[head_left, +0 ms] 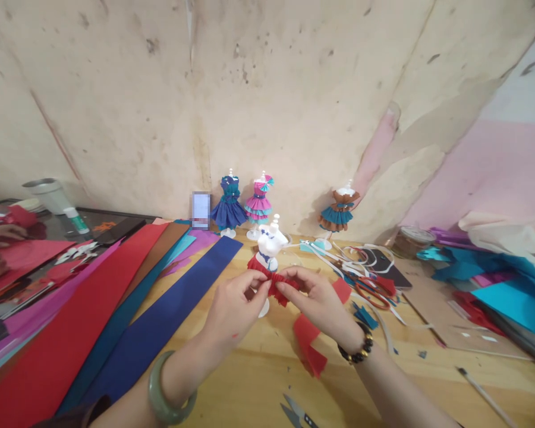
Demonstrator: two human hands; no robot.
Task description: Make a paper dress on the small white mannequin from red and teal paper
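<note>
White mannequin (273,242) stood on the counter (348,398), blue trim at its chest and waist. Red pleated strip (289,292) lay across the front of its lower body; whether it passed fully round the back could not be told. Left hand (245,297): thumb and fingers pinched on the strip, at the mannequin's front. Right hand (312,294): likewise pinched on the strip, just right of the mannequin.

Behind the mannequin, near the wall: a figure in a blue and teal dress (229,205) and one in a pink dress (259,205), both slightly left. A third, in a brown and teal dress (337,215), stood behind and to the right.

Left of the mannequin: a long blue sheet (173,315) beside a broad red sheet (84,315). Right of it: orange-handled scissors (373,295) among white cords. Nearer the camera than the mannequin: red scrap (310,351) and partly visible scissors (298,411). Far left of the mannequin, another person's hands (6,233) were over red material.
</note>
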